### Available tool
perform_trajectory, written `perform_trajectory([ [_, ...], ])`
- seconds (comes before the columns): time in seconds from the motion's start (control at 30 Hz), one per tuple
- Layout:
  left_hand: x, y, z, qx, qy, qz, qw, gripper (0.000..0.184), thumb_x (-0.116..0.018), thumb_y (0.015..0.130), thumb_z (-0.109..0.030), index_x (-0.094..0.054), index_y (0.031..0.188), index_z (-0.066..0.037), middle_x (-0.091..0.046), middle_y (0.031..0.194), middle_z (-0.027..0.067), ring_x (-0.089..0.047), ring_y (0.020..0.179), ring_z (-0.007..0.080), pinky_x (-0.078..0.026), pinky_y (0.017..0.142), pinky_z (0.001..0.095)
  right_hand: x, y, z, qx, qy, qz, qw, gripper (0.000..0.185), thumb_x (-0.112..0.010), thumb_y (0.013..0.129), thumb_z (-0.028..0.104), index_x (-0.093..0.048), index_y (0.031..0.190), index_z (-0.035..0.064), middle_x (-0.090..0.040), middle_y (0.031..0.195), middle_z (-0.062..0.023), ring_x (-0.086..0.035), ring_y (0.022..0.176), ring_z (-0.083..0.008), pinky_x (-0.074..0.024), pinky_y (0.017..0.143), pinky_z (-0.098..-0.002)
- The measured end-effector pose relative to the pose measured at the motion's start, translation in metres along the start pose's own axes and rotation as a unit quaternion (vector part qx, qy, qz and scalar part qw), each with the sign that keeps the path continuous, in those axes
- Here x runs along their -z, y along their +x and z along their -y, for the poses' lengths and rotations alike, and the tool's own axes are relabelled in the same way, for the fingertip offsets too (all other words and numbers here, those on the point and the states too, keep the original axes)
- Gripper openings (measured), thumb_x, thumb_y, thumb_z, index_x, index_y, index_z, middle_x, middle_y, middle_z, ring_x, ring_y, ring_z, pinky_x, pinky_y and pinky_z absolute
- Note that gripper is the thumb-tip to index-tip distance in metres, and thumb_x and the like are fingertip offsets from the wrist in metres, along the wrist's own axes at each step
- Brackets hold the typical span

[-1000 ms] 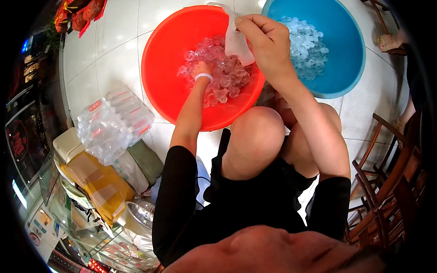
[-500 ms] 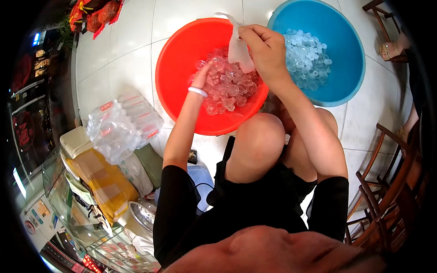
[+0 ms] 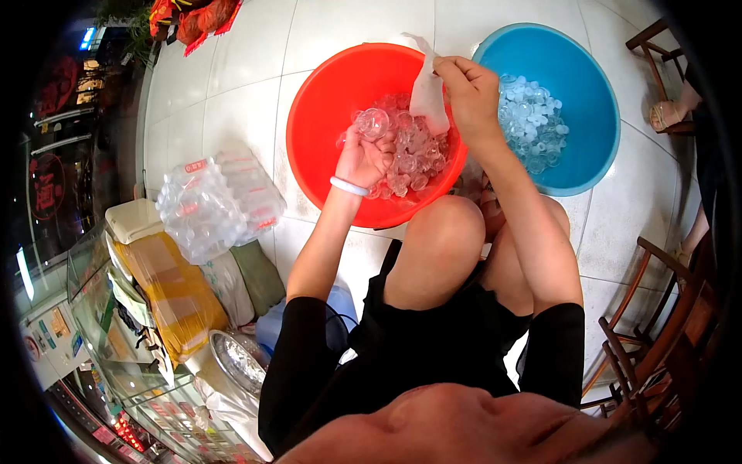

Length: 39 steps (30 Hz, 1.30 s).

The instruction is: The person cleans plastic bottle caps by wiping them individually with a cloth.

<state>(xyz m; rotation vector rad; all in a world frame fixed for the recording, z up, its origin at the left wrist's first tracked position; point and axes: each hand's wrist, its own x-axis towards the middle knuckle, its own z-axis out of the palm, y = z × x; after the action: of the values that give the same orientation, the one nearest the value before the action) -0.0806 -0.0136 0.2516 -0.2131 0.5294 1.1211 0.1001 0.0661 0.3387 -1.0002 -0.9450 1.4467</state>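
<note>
Over the red basin, my left hand, palm up and wearing a pale bracelet, holds a small clear round cup between its fingers. My right hand pinches the top of a thin white cloth, which hangs down over the basin. Beneath both hands lies a heap of similar clear cups; the cloth's lower end is close to them, and I cannot tell if it touches. The cup and the cloth are apart.
A blue basin with clear cups and white round pieces stands on the right. Plastic-wrapped packs, a yellow taped parcel and a metal bowl are at left. Wooden chairs and another person's foot are at right.
My left hand has lifted out of the heap with a clear cup and turned palm up. My right hand still holds the white cloth. The whole view has shifted slightly.
</note>
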Motion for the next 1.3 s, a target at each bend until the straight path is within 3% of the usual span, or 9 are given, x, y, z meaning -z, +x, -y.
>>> perform_trajectory([
  [0.1,0.003,0.000,-0.002,0.023,0.013,0.076,0.997,0.041,-0.046,0.083,-0.038,-0.047,0.109,-0.007,-0.053,0.085,0.0092,-0.050,0.070,0.0173,-0.046,0.058,0.0260,0.003,0.001,-0.001,0.016,-0.007,-0.001,1.000,0.018,-0.055,0.078,0.016,-0.061,0.073,0.0001,-0.043,0.053,0.0058,-0.034,0.047,-0.0017,-0.0256,0.042,-0.0185],
  [0.23,-0.009,-0.006,0.002,-0.032,0.065,0.009,0.997,0.032,-0.047,0.083,-0.030,-0.049,0.104,-0.006,-0.057,0.096,0.0152,-0.055,0.074,0.0220,-0.050,0.062,0.0282,0.007,0.000,0.003,0.019,-0.005,-0.005,1.000,0.019,-0.055,0.078,0.017,-0.061,0.072,0.0003,-0.042,0.052,0.0057,-0.034,0.047,-0.0019,-0.0252,0.042,-0.0185],
  [0.3,-0.005,-0.004,0.002,-0.191,0.298,-0.052,0.934,0.029,-0.050,0.082,-0.024,-0.049,0.105,-0.007,-0.057,0.098,0.0135,-0.056,0.076,0.0219,-0.050,0.070,0.0301,0.009,0.000,0.004,0.027,-0.023,0.001,0.999,0.019,-0.054,0.079,0.017,-0.060,0.071,0.0005,-0.041,0.051,0.0057,-0.033,0.046,-0.0020,-0.0247,0.041,-0.0187],
  [0.33,-0.004,-0.006,0.001,-0.189,0.300,-0.053,0.934,0.029,-0.050,0.082,-0.024,-0.049,0.105,-0.007,-0.057,0.098,0.0135,-0.056,0.076,0.0219,-0.050,0.070,0.0301,0.010,0.000,0.004,0.026,-0.021,-0.001,0.999,0.019,-0.054,0.079,0.017,-0.060,0.071,0.0005,-0.041,0.051,0.0057,-0.033,0.046,-0.0020,-0.0247,0.041,-0.0187],
  [0.4,-0.002,-0.012,-0.002,-0.130,0.225,0.007,0.966,0.037,-0.050,0.079,-0.023,-0.046,0.110,-0.004,-0.056,0.102,0.0109,-0.055,0.089,0.0199,-0.045,0.074,0.0303,0.010,0.000,0.004,0.039,-0.028,-0.004,0.999,0.019,-0.055,0.079,0.018,-0.060,0.071,0.0007,-0.040,0.050,0.0057,-0.033,0.046,-0.0020,-0.0243,0.041,-0.0190],
  [0.5,-0.001,-0.013,-0.001,-0.044,0.133,0.089,0.986,0.039,-0.052,0.076,-0.028,-0.048,0.107,-0.003,-0.055,0.096,0.0108,-0.053,0.080,0.0200,-0.044,0.069,0.0301,0.006,-0.002,0.010,0.005,-0.009,-0.010,1.000,0.020,-0.055,0.079,0.018,-0.060,0.070,0.0008,-0.040,0.050,0.0057,-0.033,0.046,-0.0021,-0.0244,0.042,-0.0193],
  [0.53,-0.004,-0.012,0.004,-0.053,0.136,0.046,0.988,0.039,-0.050,0.075,-0.034,-0.051,0.100,-0.004,-0.052,0.083,0.0096,-0.048,0.069,0.0190,-0.040,0.062,0.0292,0.005,-0.002,0.010,0.006,-0.006,-0.009,1.000,0.020,-0.055,0.079,0.018,-0.060,0.070,0.0008,-0.040,0.050,0.0057,-0.033,0.046,-0.0021,-0.0244,0.042,-0.0193],
  [1.13,0.003,-0.006,0.012,0.044,0.079,0.157,0.983,0.057,-0.028,0.082,-0.056,-0.054,0.094,-0.006,-0.039,0.052,0.0037,-0.034,0.042,0.0125,-0.029,0.041,0.0231,0.004,-0.003,0.004,0.027,-0.039,0.013,0.999,0.019,-0.056,0.078,0.017,-0.062,0.075,-0.0002,-0.043,0.051,0.0049,-0.034,0.047,-0.0020,-0.0250,0.041,-0.0191],
  [1.3,0.008,-0.005,0.010,0.071,0.048,0.184,0.979,0.059,-0.029,0.082,-0.058,-0.053,0.099,-0.007,-0.042,0.054,0.0037,-0.036,0.042,0.0120,-0.029,0.040,0.0217,0.005,-0.003,0.004,0.032,-0.061,0.020,0.997,0.019,-0.056,0.078,0.017,-0.061,0.075,-0.0008,-0.046,0.054,0.0038,-0.038,0.049,-0.0031,-0.0285,0.043,-0.0191],
])
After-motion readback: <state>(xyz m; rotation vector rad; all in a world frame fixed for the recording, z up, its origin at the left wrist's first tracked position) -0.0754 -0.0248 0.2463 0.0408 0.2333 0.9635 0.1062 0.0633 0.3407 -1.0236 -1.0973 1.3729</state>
